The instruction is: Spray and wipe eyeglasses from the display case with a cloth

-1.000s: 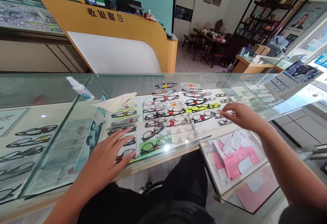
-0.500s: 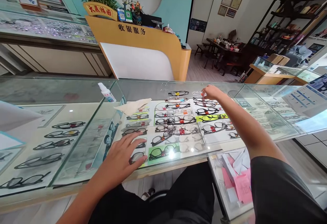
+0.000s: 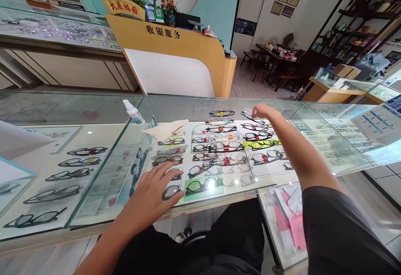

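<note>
From afar, I see a glasses shop: rows of black-framed eyeglasses, clear glass counter, curved yellow pay desk.

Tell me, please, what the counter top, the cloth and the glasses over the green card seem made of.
Counter top: smooth, polished glass; it is see-through and shows bright reflections.
Cloth: probably thin, matte fabric; it has soft folds and no shine.
Glasses: dark, fairly thick rims suggest plastic, but metal is possible; finish too small to judge.

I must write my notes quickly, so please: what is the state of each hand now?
Left hand: open, fingers spread over the glass counter.
Right hand: fingers bent at a pair of glasses; grip cannot be told.
</note>
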Demonstrator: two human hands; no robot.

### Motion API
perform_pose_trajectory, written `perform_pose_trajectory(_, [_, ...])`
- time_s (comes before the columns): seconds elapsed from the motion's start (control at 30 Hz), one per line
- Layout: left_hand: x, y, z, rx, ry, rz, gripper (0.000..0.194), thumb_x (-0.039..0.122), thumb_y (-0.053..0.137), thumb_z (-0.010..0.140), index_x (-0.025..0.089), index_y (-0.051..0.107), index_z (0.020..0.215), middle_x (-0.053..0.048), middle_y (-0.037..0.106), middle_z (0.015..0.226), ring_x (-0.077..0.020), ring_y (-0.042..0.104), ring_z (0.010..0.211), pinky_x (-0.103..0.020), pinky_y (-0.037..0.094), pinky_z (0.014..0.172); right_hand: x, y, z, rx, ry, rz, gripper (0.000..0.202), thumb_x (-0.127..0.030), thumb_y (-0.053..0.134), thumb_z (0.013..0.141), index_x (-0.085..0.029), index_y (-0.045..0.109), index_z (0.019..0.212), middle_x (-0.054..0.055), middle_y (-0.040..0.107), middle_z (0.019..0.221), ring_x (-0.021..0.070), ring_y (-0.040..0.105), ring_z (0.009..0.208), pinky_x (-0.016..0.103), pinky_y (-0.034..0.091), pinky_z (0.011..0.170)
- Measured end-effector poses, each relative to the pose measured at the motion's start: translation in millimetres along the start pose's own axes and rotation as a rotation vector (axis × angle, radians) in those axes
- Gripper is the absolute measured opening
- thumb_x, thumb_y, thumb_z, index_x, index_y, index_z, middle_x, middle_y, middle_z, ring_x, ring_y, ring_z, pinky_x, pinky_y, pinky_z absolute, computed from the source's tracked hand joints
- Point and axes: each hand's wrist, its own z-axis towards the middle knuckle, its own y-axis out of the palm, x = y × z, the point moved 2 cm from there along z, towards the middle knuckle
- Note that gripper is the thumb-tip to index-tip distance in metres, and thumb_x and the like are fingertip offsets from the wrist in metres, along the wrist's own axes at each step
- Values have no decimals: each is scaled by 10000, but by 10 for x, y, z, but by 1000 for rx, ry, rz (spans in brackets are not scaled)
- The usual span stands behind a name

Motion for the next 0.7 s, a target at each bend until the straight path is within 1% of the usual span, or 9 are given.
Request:
perform_pose_trajectory(0.1, [17, -17, 9, 0, -5, 0, 528, 668, 584, 1022, 320, 712, 1398, -100, 579, 1668, -433, 523, 1539, -673, 482, 1197, 21, 15, -45, 4, 54, 8, 263, -276, 780, 972, -225, 874, 1212, 139, 810, 1323, 324, 728, 1243, 353, 578, 1005])
perform_pose_trajectory(0.2, [22, -24, 23, 12, -5, -8, 531, 676, 586, 1018, 313, 724, 1381, -101, 591, 1652, -431, 530, 1531, -654, 486, 1197, 40, 33, -82, 10, 94, 11, 274, -278, 758, 997, -219, 848, 1250, 134, 798, 1352, 331, 702, 1308, 386, 577, 1043])
perform_pose_trajectory(0.3, [24, -26, 35, -1, -11, -17, 534, 688, 572, 1020, 321, 722, 1378, -97, 587, 1656, -420, 522, 1538, -654, 472, 1206, 54, 51, -116, 1, 111, 14, 275, -341, 750, 1030, -195, 808, 1255, 117, 786, 1353, 296, 712, 1291, 454, 578, 1096])
perform_pose_trajectory(0.4, [40, -43, 38, -19, -25, -22, 544, 700, 554, 1023, 315, 721, 1370, -105, 580, 1662, -415, 506, 1549, -668, 453, 1215, 53, 66, -148, -8, 118, 22, 320, -422, 732, 1061, -180, 757, 1269, 106, 765, 1348, 262, 734, 1229, 502, 600, 1093])
perform_pose_trajectory(0.5, [73, -72, 37, -19, -21, -23, 536, 685, 553, 1029, 306, 719, 1369, -110, 584, 1657, -408, 503, 1551, -653, 451, 1221, 34, 66, -190, 15, 133, 30, 337, -422, 730, 1066, -180, 734, 1299, 110, 743, 1361, 260, 737, 1209, 496, 625, 1064])
perform_pose_trajectory(0.6, [92, -89, 42, -24, -13, -30, 525, 669, 546, 1035, 303, 716, 1371, -112, 585, 1654, -401, 504, 1548, -652, 447, 1225, 33, 26, -283, 79, 152, 52, 341, -433, 725, 1067, -177, 739, 1293, 113, 750, 1364, 263, 735, 1229, 511, 613, 1085])
perform_pose_trajectory(0.63, [92, -90, 45, -28, -13, -34, 528, 670, 545, 1035, 302, 715, 1374, -113, 582, 1656, -401, 501, 1549, -657, 442, 1227, 46, -2, -335, 105, 150, 68, 343, -437, 717, 1069, -171, 754, 1283, 123, 763, 1355, 268, 737, 1235, 497, 600, 1094])
perform_pose_trajectory(0.7, [88, -89, 51, -27, -7, -38, 538, 674, 550, 1032, 300, 714, 1381, -114, 582, 1658, -404, 503, 1547, -662, 436, 1234, 100, -80, -487, 160, 125, 112, 357, -433, 690, 1074, -150, 797, 1264, 151, 796, 1330, 284, 746, 1236, 427, 570, 1085])
